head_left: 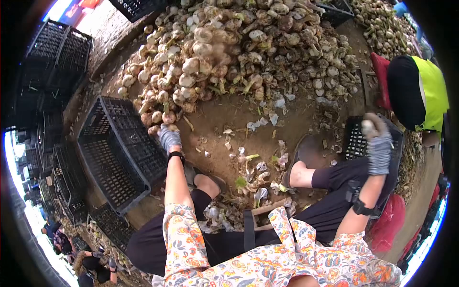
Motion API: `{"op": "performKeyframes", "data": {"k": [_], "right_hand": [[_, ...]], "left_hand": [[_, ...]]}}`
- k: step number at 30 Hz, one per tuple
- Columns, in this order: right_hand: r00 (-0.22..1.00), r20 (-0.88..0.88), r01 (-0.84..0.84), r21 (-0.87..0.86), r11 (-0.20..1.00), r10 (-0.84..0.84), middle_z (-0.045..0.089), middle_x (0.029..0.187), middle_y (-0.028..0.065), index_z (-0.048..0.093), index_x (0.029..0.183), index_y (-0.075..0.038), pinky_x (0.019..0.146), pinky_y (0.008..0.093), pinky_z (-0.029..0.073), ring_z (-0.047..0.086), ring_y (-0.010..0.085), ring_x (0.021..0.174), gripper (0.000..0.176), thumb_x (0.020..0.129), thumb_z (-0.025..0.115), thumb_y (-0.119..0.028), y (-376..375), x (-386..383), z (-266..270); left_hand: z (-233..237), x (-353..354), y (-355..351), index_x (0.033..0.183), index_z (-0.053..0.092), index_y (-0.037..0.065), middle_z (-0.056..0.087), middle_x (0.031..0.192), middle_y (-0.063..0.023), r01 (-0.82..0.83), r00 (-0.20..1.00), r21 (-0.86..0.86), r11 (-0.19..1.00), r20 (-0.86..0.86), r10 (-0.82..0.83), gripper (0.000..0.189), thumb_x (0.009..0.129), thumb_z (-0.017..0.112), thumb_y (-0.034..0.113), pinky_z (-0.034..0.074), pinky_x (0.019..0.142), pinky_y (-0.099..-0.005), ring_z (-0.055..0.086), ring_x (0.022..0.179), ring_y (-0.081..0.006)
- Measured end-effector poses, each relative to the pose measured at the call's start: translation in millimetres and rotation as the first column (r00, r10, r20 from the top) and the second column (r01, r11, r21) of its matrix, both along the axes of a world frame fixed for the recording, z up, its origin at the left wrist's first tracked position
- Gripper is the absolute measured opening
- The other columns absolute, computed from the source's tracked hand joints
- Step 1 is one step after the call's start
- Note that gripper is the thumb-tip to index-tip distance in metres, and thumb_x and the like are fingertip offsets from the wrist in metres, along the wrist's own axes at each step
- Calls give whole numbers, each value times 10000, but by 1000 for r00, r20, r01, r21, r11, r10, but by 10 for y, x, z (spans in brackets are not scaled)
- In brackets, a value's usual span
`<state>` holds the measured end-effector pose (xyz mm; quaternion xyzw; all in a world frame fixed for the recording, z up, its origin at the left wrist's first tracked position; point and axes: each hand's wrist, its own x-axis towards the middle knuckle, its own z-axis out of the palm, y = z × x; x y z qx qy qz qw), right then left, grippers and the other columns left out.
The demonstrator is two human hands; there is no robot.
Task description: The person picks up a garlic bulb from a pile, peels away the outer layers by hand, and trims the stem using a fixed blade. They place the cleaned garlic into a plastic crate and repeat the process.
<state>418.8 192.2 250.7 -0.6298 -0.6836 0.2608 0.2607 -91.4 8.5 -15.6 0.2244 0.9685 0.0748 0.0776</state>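
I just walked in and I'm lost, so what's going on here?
A seated person is working at a garlic heap with gloved hands. The right hand holds a pale bulb, apparently above the black crate on that side. The left hand is at the heap's near edge; whether it grips a bulb is unclear. Another black crate sits beside the left arm, and peel scraps litter the ground.

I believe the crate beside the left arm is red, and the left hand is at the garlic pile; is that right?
Not quite: the head view shows the crate is black, not red; the left hand is indeed at the garlic pile.
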Motion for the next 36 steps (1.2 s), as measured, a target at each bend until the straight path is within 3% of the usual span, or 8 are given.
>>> {"op": "performKeyframes", "data": {"k": [3, 7, 11, 13, 14, 17, 28, 36], "right_hand": [[931, -347, -248, -384, 889, 110, 598, 873, 56, 614, 961, -48, 623, 245, 490, 573, 124, 748, 195, 770, 577, -61, -224, -624, -313], [797, -595, -565, -676, 473, 101, 612, 889, 93, 565, 1067, -17, 559, 223, 517, 586, 115, 657, 260, 846, 575, -155, -667, -1132, -891], [714, -699, -539, -584, 608, -38, 604, 886, 79, 509, 1145, -49, 604, 271, 492, 583, 132, 701, 350, 863, 557, -251, -815, -1283, -990], [824, 8, -566, -17, 824, 566, 601, 882, 92, 507, 1129, -33, 665, 297, 474, 567, 173, 769, 341, 874, 534, -257, -745, -978, -1697], [759, -574, -449, -121, 885, 307, 599, 922, 109, 502, 1099, 10, 721, 317, 461, 556, 191, 836, 351, 866, 544, -248, -730, -1132, -1118], [640, -752, -418, -171, 892, 156, 597, 964, 118, 495, 1110, 31, 742, 303, 461, 556, 177, 877, 389, 853, 571, -251, -767, -1041, -1095], [641, -724, -574, -230, 786, 256, 621, 940, 97, 557, 1042, 51, 758, 274, 469, 562, 133, 851, 327, 823, 620, -184, -851, -904, -661], [612, -651, -670, -126, 732, 449, 636, 867, 122, 561, 1056, 40, 721, 298, 470, 571, 144, 769, 366, 786, 603, -203, -954, -909, -760]], "left_hand": [[164, 332, 74, 951, 524, 80, 570, 878, -135, 107, 992, 111, 988, -84, -98, 415, 635, 733, 249, 488, 693, -376, 586, 776, -290], [156, 977, 398, 893, 524, 28, 566, 757, -65, -453, 785, 701, 551, 606, -125, 291, 736, 674, 221, 482, 558, -276, 556, 639, -164], [1310, 2111, 572, 1070, 513, 48, 574, 968, -50, -831, -40, 297, 471, 811, -583, 394, 779, 633, 284, 487, 653, -258, 553, 825, -181], [1703, 2557, 517, 1182, 441, 55, 548, 1052, -69, -883, -62, 243, 402, 788, -613, 514, 736, 674, 157, 519, 609, -233, 580, 849, -187], [1790, 2697, 452, 1271, 365, 89, 479, 1181, -91, -875, -73, 279, 396, 733, -677, 630, 728, 681, 133, 524, 708, -241, 550, 988, -204], [1952, 2914, 268, 1291, 350, 47, 474, 1203, -110, -798, 44, 459, 390, 690, -723, 691, 706, 712, 120, 447, 900, -325, 504, 1077, -222], [2022, 2898, -33, 1225, 394, 10, 487, 1169, -117, -679, 145, 568, 465, 725, -674, 710, 668, 779, 224, 444, 898, -309, 506, 1060, -209], [1923, 2550, 150, 702, 569, 123, 424, 430, 28, -598, -13, 107, 795, 990, -143, 696, 714, 357, 786, 208, 300, -209, 315, 298, -76]]}}
